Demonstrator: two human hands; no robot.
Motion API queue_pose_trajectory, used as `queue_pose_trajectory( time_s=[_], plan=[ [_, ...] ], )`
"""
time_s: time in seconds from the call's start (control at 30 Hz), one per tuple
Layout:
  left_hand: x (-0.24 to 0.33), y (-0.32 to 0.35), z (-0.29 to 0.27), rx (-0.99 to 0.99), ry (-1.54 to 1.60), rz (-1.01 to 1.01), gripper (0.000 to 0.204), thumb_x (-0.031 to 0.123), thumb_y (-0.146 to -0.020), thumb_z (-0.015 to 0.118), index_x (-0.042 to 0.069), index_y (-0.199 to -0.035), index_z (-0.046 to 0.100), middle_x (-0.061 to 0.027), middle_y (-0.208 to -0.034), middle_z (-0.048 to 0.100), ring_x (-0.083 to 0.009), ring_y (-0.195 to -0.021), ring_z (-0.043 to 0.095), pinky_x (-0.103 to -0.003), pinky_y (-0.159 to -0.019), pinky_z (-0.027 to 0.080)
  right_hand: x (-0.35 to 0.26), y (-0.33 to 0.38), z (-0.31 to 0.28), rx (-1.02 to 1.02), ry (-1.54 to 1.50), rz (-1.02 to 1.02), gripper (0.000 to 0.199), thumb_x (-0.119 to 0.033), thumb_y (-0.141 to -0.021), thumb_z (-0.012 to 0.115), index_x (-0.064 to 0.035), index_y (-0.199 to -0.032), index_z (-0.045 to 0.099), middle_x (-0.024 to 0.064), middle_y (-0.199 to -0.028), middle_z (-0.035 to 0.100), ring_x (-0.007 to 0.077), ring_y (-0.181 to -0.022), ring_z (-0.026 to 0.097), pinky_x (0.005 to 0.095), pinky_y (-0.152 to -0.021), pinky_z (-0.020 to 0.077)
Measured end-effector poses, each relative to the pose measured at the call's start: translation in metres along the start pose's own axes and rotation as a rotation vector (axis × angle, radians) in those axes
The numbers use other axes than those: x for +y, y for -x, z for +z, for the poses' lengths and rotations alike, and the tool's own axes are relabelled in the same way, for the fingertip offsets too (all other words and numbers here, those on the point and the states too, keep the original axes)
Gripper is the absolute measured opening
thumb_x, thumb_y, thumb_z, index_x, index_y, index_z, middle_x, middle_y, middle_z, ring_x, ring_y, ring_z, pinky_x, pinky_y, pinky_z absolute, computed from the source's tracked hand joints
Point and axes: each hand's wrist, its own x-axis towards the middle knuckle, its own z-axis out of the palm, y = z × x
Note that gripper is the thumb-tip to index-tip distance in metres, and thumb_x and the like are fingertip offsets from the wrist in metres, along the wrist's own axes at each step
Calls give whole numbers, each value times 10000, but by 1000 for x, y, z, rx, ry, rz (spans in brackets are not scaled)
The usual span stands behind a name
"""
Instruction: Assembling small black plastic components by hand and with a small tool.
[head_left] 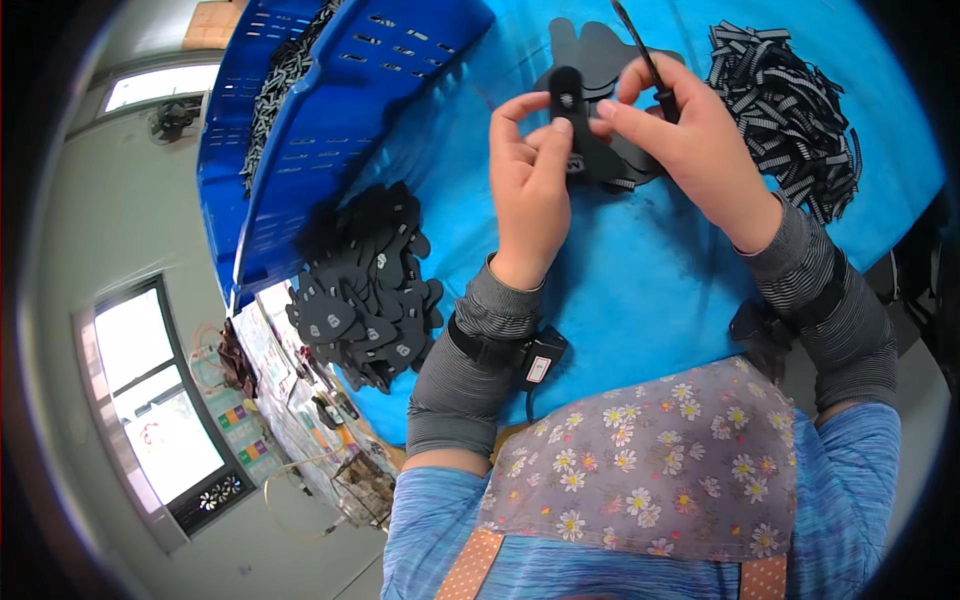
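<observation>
Now, in the head view, the left hand [530,185] pinches a dark piece [567,92] between fingers and thumb, just left of the right hand [700,140]; the right hand grips a thin tool [665,102], though whether its fingertips touch the piece I cannot tell; more flat pieces [602,50] lie beyond the hands on the blue surface [640,280]; strips [790,120] heap to their right; a dark pile [370,290] and crate [400,60] stand left.

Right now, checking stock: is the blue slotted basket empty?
Not empty: striped strips show inside the slotted basket; how full, I cannot tell.
</observation>
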Motion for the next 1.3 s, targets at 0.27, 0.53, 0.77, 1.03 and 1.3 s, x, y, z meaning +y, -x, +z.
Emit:
queue_pose_trajectory(
  time_s=[0.27,0.53,0.77,1.03,1.3],
  plan=[
    [1,1,-8,-308,337,-78,444,367,-927,336,8,-1181,394,-189,-919,633,-259,-853,621,-326,-803,480,-17,2,-8,-141,-205,260,179,-221,-837,620,-51,-862,571,-25,-643,530,4,-507,432,162,-441,311],
    [-4,-1,-9,-251,395,-168,326,222,-908,484,-8,-1139,473,-184,-980,627,-261,-888,630,-346,-767,514,-6,0,-7,-171,-356,284,176,-228,-850,601,-57,-854,558,-55,-591,469,8,-457,376,165,-411,286],
    [-6,-2,-10,-153,228,-94,145,111,-873,563,-7,-957,570,-97,-898,642,-154,-808,626,-255,-691,512,-6,2,-6,-169,-177,257,168,-228,-858,592,-65,-851,550,-62,-591,456,2,-455,367,169,-406,281],
    [-11,-3,-15,-109,157,-98,124,88,-870,529,11,-961,563,-76,-837,634,-134,-729,620,-250,-649,514,-7,3,-3,-237,-191,298,161,-220,-873,571,-60,-877,548,-66,-613,456,4,-473,374,169,-412,284],
    [-8,-2,-13,-63,-123,189,80,39,-852,565,8,-925,571,-33,-822,617,-89,-719,582,-208,-635,481,-13,3,-6,-313,-355,488,162,-223,-871,568,-62,-864,544,-73,-614,426,10,-482,368,173,-429,290]
  ],
)
